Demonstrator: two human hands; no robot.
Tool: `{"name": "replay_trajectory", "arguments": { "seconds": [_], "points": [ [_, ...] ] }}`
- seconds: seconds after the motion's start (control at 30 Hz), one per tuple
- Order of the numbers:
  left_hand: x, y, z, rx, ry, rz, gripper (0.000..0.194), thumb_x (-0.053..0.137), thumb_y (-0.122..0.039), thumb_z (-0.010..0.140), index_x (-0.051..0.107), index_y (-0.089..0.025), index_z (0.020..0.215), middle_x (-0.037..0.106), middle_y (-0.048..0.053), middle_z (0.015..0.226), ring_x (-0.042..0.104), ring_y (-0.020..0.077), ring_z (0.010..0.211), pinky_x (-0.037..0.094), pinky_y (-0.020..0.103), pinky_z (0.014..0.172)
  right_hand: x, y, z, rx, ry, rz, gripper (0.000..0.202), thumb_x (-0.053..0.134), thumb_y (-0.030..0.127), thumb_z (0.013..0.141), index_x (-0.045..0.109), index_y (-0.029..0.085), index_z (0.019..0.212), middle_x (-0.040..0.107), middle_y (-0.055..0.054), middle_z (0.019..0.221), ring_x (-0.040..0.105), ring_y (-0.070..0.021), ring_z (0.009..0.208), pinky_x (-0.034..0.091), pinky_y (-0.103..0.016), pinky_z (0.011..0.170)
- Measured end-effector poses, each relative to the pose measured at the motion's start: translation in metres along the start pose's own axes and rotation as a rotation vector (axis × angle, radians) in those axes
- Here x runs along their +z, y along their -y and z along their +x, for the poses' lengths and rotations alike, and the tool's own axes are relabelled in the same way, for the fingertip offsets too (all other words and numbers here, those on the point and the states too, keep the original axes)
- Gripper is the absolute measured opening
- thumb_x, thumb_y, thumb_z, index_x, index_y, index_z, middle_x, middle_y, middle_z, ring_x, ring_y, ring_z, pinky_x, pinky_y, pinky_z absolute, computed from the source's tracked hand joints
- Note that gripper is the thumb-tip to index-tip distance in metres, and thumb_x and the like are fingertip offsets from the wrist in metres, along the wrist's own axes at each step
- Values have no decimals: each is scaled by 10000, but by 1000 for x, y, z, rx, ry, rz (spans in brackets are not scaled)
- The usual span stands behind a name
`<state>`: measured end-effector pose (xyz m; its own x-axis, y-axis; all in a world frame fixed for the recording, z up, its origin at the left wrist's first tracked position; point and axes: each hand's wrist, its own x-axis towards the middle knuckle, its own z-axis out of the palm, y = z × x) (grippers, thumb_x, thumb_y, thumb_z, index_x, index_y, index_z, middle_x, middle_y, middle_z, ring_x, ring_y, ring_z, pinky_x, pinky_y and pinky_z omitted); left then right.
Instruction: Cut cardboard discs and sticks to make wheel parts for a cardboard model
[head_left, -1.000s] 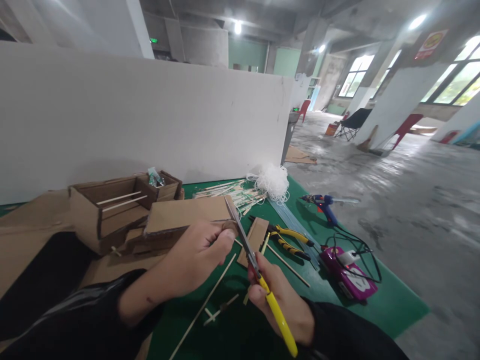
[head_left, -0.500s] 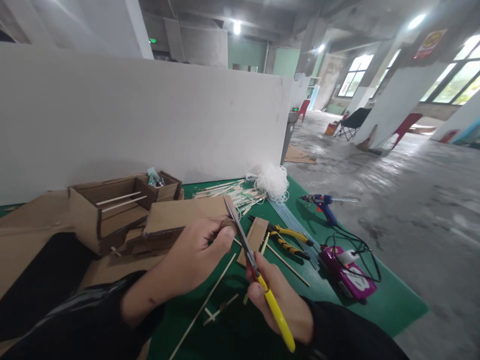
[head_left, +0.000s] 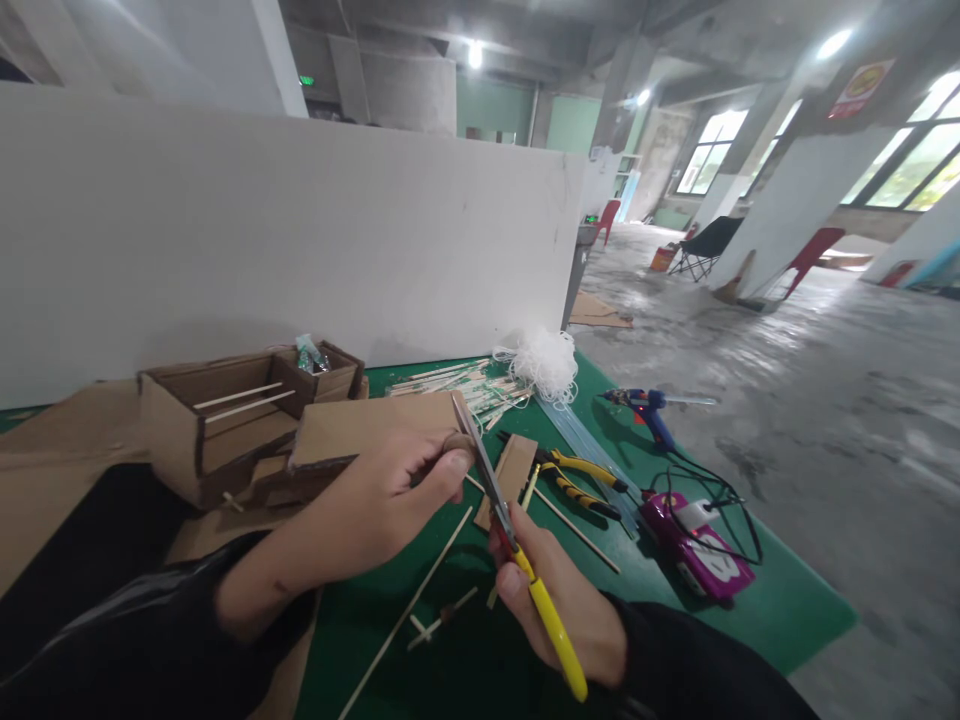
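Observation:
Scissors (head_left: 491, 485) with yellow handles are gripped in my right hand (head_left: 559, 590), blades pointing up and away. Between the thumb and fingers of my left hand (head_left: 401, 490) is a small brown piece of cardboard (head_left: 455, 441), mostly covered by the fingers. The scissor blades lie right against that piece; whether they are cutting into it I cannot tell. Below the hands, a small cross of sticks (head_left: 439, 622) rests on the green table. A long thin wooden stick (head_left: 412, 600) lies to its left.
A cardboard box (head_left: 217, 425) stands at the left. White string (head_left: 544, 365) and a pile of sticks (head_left: 450, 380) lie at the back. To the right are pliers (head_left: 581, 482), a glue gun (head_left: 651, 412) and a purple power strip (head_left: 697, 550). A cardboard strip (head_left: 517, 465) lies behind the scissors.
My left wrist and forearm have shifted slightly left and turned a little. The fingers keep the cardboard piece by the blades, and my right hand with the scissors has barely moved.

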<state>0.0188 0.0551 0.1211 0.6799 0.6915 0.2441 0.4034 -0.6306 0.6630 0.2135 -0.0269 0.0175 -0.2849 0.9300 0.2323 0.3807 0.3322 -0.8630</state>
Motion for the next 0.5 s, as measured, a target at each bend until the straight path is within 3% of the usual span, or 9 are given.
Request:
{"name": "replay_trajectory", "arguments": {
  "seconds": [0.17,0.5],
  "points": [
    [1,3,-2,-31,-6,12,385,329,-345,1036,543,-200,749,570,-41,688,522,125,611,389,258,591,-1,-2,-1,17,26,-5,342,416,553,961,443,213,980,455,5,798,403,-160,663,359,-306,605],
    [-2,-4,-2,-8,-14,50,380,301,-280,1013,513,-201,708,499,-46,626,475,125,571,383,263,590,2,-6,-3,-12,14,-20,414,368,609,971,460,206,995,472,-2,810,417,-158,667,375,-309,618]
  ]
}}
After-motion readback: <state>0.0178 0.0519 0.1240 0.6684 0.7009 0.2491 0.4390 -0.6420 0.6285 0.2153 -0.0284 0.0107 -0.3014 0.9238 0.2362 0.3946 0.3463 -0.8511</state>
